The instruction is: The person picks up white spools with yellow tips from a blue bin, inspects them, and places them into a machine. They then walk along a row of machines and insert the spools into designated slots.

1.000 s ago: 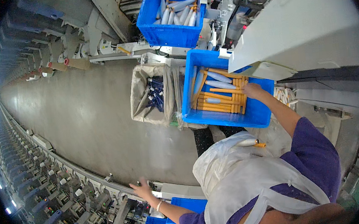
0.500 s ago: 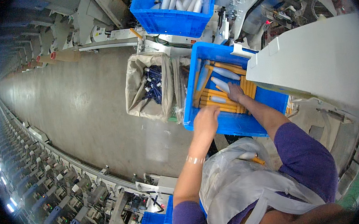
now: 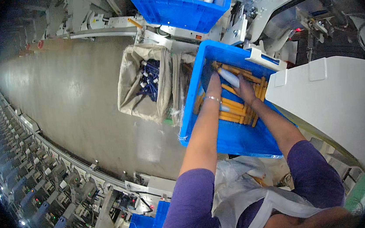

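Observation:
Both my hands reach down into a blue plastic crate holding yellow-orange bobbin tubes, several of them bare and some wound with white yarn. My right hand is closed around the lower end of a white yarn bobbin, which lies slanted between my hands. Beside that bobbin's upper end is my left hand, a clear band at its wrist. Its fingers are dark and blurred, so their grip is hidden.
Left of the crate, a beige cloth-lined bin contains dark blue tubes. Another blue crate of white bobbins stands farther off. A white machine cover borders the right side. Long machine rows flank the grey aisle floor.
My left hand has moved from the crate's near edge deeper inside, next to the bobbin. My right hand stays at a white bobbin. The whole view has shifted slightly.

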